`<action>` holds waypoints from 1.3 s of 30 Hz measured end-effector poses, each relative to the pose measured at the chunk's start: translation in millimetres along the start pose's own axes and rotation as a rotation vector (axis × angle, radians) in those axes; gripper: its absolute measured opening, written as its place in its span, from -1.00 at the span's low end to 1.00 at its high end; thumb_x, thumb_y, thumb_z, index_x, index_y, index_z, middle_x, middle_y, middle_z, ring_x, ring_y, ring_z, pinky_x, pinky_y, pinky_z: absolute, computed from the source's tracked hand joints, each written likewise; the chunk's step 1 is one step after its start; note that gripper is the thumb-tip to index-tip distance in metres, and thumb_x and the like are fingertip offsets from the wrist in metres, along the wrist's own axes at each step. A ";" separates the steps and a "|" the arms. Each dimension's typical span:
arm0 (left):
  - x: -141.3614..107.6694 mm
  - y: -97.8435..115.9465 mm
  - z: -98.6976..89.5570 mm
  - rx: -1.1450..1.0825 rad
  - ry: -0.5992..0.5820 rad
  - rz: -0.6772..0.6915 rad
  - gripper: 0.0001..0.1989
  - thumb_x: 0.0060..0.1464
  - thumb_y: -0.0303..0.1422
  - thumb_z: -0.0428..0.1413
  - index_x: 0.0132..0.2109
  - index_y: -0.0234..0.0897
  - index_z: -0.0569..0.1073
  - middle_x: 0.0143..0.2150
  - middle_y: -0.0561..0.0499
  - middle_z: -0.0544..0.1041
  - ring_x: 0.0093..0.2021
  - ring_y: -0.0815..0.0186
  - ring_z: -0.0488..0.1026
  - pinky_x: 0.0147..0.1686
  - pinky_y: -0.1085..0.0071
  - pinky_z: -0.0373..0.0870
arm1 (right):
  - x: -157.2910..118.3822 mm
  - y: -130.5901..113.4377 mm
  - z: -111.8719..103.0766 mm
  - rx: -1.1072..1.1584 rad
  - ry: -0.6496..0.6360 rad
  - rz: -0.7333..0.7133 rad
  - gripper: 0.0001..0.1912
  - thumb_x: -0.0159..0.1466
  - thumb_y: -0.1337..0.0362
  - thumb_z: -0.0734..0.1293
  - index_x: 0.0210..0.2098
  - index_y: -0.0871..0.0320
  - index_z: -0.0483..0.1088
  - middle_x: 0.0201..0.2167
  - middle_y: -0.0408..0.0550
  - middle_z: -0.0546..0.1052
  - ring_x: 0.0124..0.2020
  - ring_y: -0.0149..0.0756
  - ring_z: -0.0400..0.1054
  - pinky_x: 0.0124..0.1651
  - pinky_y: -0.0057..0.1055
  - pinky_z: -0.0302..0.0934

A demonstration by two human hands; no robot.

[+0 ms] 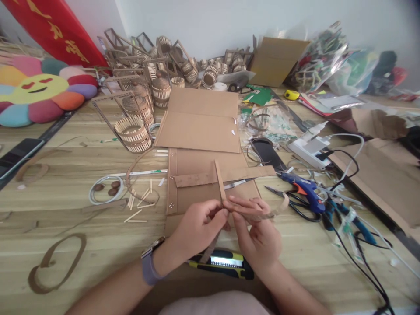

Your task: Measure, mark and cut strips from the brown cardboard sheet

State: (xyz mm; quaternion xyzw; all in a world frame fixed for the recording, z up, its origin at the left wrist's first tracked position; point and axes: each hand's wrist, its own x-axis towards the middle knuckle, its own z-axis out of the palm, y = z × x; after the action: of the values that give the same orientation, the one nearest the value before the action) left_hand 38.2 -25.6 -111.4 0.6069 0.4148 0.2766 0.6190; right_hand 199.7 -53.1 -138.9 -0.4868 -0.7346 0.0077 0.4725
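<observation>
There's a narrow tan strip (pixel 219 179), straight and flat, pointing away over the cardboard (pixel 193 199). A thin curved strip (pixel 278 210) bows out rightward; whether they join, I can't tell.

The left hand (pixel 201 227) and right hand (pixel 260 236) pinch a thin brown strip (pixel 219 178) over cardboard (pixel 197 159) near the front edge of the desk (pixel 108 258). Slatted baskets (pixel 161 93) crowd the far edge. A blue glue gun (pixel 306 192) lies toward the right edge

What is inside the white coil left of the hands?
Three brown, rounded pieces lie inside the white coil. The tabletop directly beneath them is covered, so it cannot be seen.
</observation>
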 end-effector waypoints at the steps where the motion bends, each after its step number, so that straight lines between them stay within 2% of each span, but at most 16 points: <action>1: 0.2 0.2 0.2 -0.034 0.003 -0.002 -0.74 0.24 -0.24 -0.01 -0.27 -0.31 0.45 -0.34 -0.03 0.58 -0.31 0.29 0.52 -0.38 0.51 0.38 | 0.6 -0.5 0.1 -0.029 -0.005 -0.033 -0.82 0.34 0.43 0.27 -0.12 0.06 0.40 -0.22 -0.09 0.65 -0.15 -0.23 0.54 0.01 -0.19 0.21; 5: 1.3 0.2 0.0 -0.079 -0.004 0.028 -0.72 0.27 -0.21 -0.02 -0.17 -0.32 0.46 -0.24 -0.05 0.59 -0.21 0.26 0.52 -0.20 0.46 0.43 | 2.5 -1.8 1.3 -0.087 -0.010 -0.130 -0.85 0.34 0.46 0.25 -0.19 0.08 0.33 -0.22 -0.06 0.66 -0.14 -0.25 0.56 0.05 -0.20 0.17; 9: 1.0 -1.0 0.4 0.053 0.051 0.041 -0.69 0.29 -0.21 -0.06 -0.30 -0.30 0.43 -0.38 0.02 0.52 -0.34 0.31 0.45 -0.35 0.50 0.34 | 2.8 -2.2 3.3 -0.161 -0.033 -0.145 -0.94 0.36 0.37 0.25 -0.20 0.07 0.31 -0.14 0.02 0.65 -0.06 -0.19 0.54 0.06 -0.18 0.14; 13: -1.6 -2.8 1.2 0.106 0.072 0.085 -0.67 0.32 -0.23 -0.08 -0.35 -0.29 0.39 -0.41 0.05 0.49 -0.39 0.35 0.42 -0.38 0.52 0.29 | 2.5 -2.4 2.1 -0.178 -0.012 -0.148 -0.88 0.35 0.40 0.27 -0.17 0.05 0.34 -0.16 -0.04 0.66 -0.10 -0.22 0.55 0.06 -0.20 0.14; 16: -3.4 -2.1 1.2 0.116 0.028 0.156 -0.69 0.33 -0.28 -0.09 -0.35 -0.28 0.39 -0.41 0.05 0.51 -0.38 0.37 0.45 -0.32 0.52 0.31 | 1.2 -1.8 -0.5 -0.125 -0.017 -0.092 -0.84 0.34 0.41 0.27 -0.15 0.02 0.38 -0.17 -0.10 0.66 -0.13 -0.24 0.56 0.05 -0.20 0.16; 21: -3.0 -0.9 0.6 0.292 0.049 0.273 -0.70 0.31 -0.38 -0.09 -0.42 -0.27 0.34 -0.45 0.06 0.46 -0.39 0.36 0.42 -0.30 0.51 0.27 | -3.6 -1.0 -0.4 0.126 0.059 0.182 -0.86 0.37 0.36 0.25 -0.18 0.00 0.42 -0.25 -0.14 0.66 -0.15 -0.25 0.55 0.03 -0.19 0.25; 23: -1.7 -1.8 -0.5 0.324 0.043 0.278 -0.70 0.31 -0.37 -0.09 -0.41 -0.27 0.34 -0.43 0.04 0.46 -0.37 0.35 0.42 -0.30 0.50 0.27 | -5.0 -0.6 0.6 0.167 0.065 0.204 -0.86 0.37 0.36 0.26 -0.17 0.01 0.43 -0.25 -0.13 0.66 -0.15 -0.23 0.54 0.04 -0.17 0.26; 27: -0.1 -3.6 -2.6 0.271 0.020 0.197 -0.72 0.33 -0.28 -0.08 -0.28 -0.30 0.41 -0.34 -0.01 0.54 -0.32 0.30 0.47 -0.29 0.48 0.32 | -5.4 0.9 1.2 0.088 0.013 0.081 -0.79 0.35 0.40 0.27 -0.07 0.03 0.42 -0.16 -0.08 0.65 -0.08 -0.21 0.53 0.07 -0.15 0.23; 31: -0.2 -3.7 -1.7 0.110 -0.003 0.086 -0.72 0.31 -0.22 -0.05 -0.19 -0.31 0.45 -0.29 -0.02 0.58 -0.28 0.27 0.51 -0.30 0.48 0.38 | -2.3 0.2 0.8 -0.015 -0.014 -0.083 -0.79 0.32 0.46 0.27 -0.11 0.07 0.38 -0.16 -0.04 0.66 -0.12 -0.25 0.55 0.04 -0.21 0.21; 34: 0.0 -3.1 0.5 0.022 0.014 0.086 -0.71 0.31 -0.24 -0.07 -0.20 -0.31 0.47 -0.28 -0.01 0.58 -0.24 0.27 0.52 -0.26 0.50 0.41 | 1.4 -1.9 1.0 -0.049 -0.001 -0.123 -0.82 0.32 0.45 0.28 -0.14 0.07 0.37 -0.19 -0.06 0.66 -0.14 -0.24 0.56 0.02 -0.22 0.20; 39: -1.0 -2.4 2.9 0.100 0.090 0.098 -0.71 0.28 -0.27 -0.05 -0.34 -0.30 0.44 -0.41 0.03 0.55 -0.36 0.30 0.50 -0.37 0.52 0.36 | 4.8 -3.7 1.7 -0.096 0.011 -0.129 -0.86 0.31 0.42 0.32 -0.19 0.05 0.38 -0.22 -0.09 0.67 -0.16 -0.22 0.57 0.02 -0.21 0.18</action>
State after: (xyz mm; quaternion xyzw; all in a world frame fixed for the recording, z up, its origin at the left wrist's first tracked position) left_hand 39.7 -28.2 -113.8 0.6435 0.4252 0.3127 0.5544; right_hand 195.5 -50.9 -134.8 -0.4606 -0.7615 -0.0603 0.4521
